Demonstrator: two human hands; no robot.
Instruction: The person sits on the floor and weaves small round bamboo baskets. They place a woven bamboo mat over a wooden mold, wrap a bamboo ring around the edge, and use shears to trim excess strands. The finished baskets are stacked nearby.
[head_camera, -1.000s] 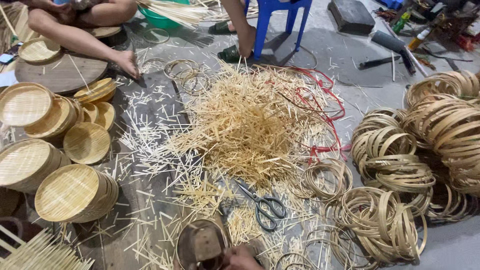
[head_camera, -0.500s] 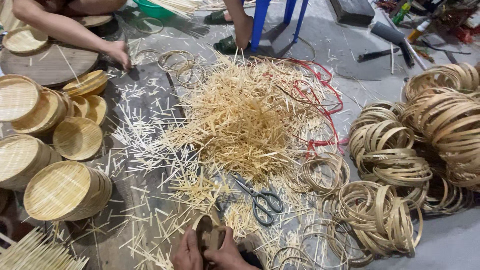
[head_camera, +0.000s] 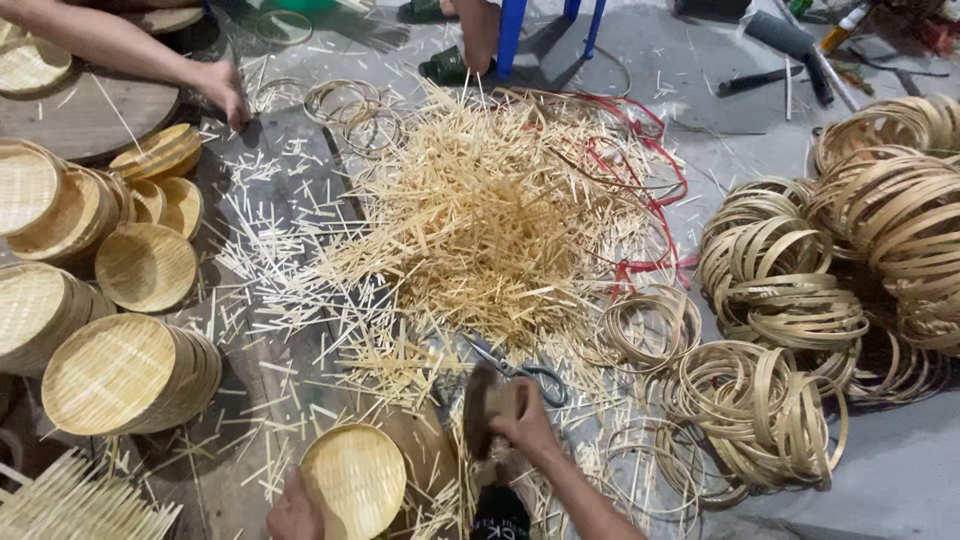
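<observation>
While a dark mallet-like tool (head_camera: 487, 400) is gripped in the right hand (head_camera: 528, 425) and a small woven basket (head_camera: 353, 480) is held by the left hand (head_camera: 293, 510), fingers could be struck. The basket could also slip on the loose bamboo slivers (head_camera: 480, 220) littering the floor (head_camera: 700, 130).

Left hand (head_camera: 293, 512) is chopped off by the near edge, only the knuckles show on the little woven tray (head_camera: 353, 480). Right hand (head_camera: 527, 428) grips something dark and blurry (head_camera: 482, 408), can't tell what. Scissors (head_camera: 520, 370) are half buried behind it. Far left, another person's arm (head_camera: 110, 45) runs out of frame, and the blue stool (head_camera: 550, 30) shows legs only.
</observation>
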